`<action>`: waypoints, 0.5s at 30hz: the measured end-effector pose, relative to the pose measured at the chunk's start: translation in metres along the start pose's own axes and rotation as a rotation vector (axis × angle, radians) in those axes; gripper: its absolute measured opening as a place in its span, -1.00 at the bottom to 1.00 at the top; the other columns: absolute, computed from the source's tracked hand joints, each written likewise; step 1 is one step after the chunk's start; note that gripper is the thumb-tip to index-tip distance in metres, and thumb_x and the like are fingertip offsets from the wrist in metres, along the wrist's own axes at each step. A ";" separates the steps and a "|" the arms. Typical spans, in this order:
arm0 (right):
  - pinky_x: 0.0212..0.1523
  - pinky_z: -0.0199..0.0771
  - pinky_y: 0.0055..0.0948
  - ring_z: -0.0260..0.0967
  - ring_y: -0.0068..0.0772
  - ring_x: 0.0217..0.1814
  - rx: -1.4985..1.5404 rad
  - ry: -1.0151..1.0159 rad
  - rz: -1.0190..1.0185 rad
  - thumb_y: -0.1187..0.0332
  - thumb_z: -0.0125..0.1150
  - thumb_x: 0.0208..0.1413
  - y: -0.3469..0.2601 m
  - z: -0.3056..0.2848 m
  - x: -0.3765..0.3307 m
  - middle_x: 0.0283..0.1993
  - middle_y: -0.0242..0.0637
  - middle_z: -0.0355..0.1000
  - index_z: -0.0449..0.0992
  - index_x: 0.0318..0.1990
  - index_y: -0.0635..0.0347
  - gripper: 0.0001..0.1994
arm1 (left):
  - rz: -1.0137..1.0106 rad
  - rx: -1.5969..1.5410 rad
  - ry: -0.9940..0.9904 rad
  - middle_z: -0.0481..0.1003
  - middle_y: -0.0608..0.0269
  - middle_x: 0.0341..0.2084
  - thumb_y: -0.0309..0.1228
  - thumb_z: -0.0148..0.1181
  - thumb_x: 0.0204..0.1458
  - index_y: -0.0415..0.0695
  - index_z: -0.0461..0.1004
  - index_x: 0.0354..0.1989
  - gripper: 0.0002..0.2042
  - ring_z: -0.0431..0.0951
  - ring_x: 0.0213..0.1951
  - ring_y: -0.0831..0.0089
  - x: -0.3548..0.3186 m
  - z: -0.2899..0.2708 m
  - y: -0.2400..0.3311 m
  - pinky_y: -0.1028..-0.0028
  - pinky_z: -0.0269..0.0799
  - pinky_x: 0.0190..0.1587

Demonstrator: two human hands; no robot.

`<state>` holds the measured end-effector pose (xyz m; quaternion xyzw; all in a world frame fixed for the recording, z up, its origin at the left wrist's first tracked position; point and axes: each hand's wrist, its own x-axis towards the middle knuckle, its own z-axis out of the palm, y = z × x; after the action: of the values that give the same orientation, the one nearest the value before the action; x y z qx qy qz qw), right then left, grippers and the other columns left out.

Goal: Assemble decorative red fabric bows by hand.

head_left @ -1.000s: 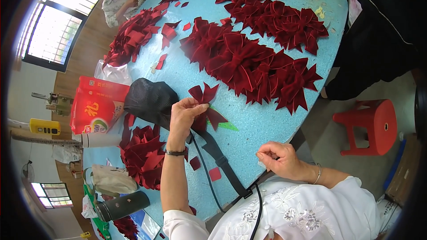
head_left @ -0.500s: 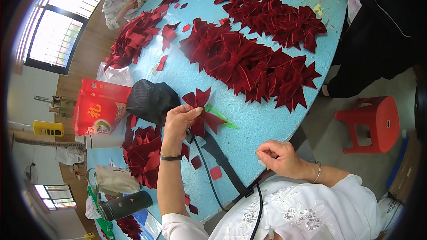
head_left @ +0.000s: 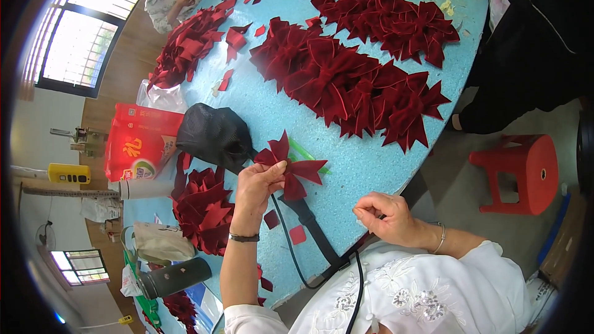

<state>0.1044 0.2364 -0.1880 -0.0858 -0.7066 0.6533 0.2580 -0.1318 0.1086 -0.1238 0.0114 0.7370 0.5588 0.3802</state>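
Note:
Over the near part of the light-blue table, my left hand [head_left: 260, 187] pinches a dark red velvet bow [head_left: 296, 176] at its left side, its loops and pointed tails spread out. Partly behind the bow, a thin green pointed thing [head_left: 301, 154] lies on the table. My right hand [head_left: 388, 218] is at the table's near edge, thumb and fingertips pressed together; whatever they hold, if anything, is too small to make out. Left of my left wrist rises a pile of red velvet pieces [head_left: 203, 213]. Small red squares [head_left: 297, 234] lie beside the black strap [head_left: 320, 235].
Two long rows of finished-looking bows [head_left: 346, 80] cover the table's far right. A black mesh bag [head_left: 213, 133], red package [head_left: 139, 142] and dark bottle [head_left: 176, 277] stand at left. One person [head_left: 170, 0] sits far left; another in black [head_left: 526, 55] is near the red stool [head_left: 520, 173].
My left hand has come slightly nearer and to the right, turning the bow so its tails point more to the right. My right hand stays nearly where it was, still pinched.

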 end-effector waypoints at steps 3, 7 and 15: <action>-0.61 0.34 -0.71 0.32 -0.70 -0.59 0.004 -0.010 0.000 0.56 0.16 0.04 0.002 -0.003 -0.002 -0.49 -0.36 0.39 0.43 -0.35 0.31 -0.96 | -0.002 -0.010 0.020 0.49 0.20 -0.56 -0.44 0.29 -0.04 -0.31 0.43 -0.48 -0.81 0.50 -0.56 0.54 -0.004 0.005 -0.004 0.63 0.46 -0.48; -0.58 0.36 -0.69 0.32 -0.68 -0.57 -0.005 -0.019 -0.013 0.56 0.17 0.03 0.004 -0.009 -0.001 -0.49 -0.35 0.39 0.43 -0.35 0.31 -0.95 | -0.025 -0.009 0.008 0.49 0.26 -0.58 -0.44 0.26 -0.02 -0.26 0.43 -0.51 -0.83 0.49 -0.57 0.57 -0.006 0.015 -0.002 0.66 0.45 -0.51; -0.56 0.37 -0.67 0.33 -0.64 -0.56 -0.007 -0.033 -0.061 0.56 0.18 0.02 0.009 -0.015 0.000 -0.49 -0.34 0.38 0.42 -0.34 0.30 -0.93 | -0.052 -0.019 0.025 0.49 0.29 -0.58 -0.43 0.26 -0.02 -0.22 0.45 -0.53 -0.84 0.49 -0.56 0.61 -0.005 0.019 -0.010 0.68 0.44 -0.49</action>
<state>0.1096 0.2512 -0.1966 -0.0546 -0.7153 0.6440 0.2657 -0.1137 0.1185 -0.1309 -0.0184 0.7363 0.5558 0.3856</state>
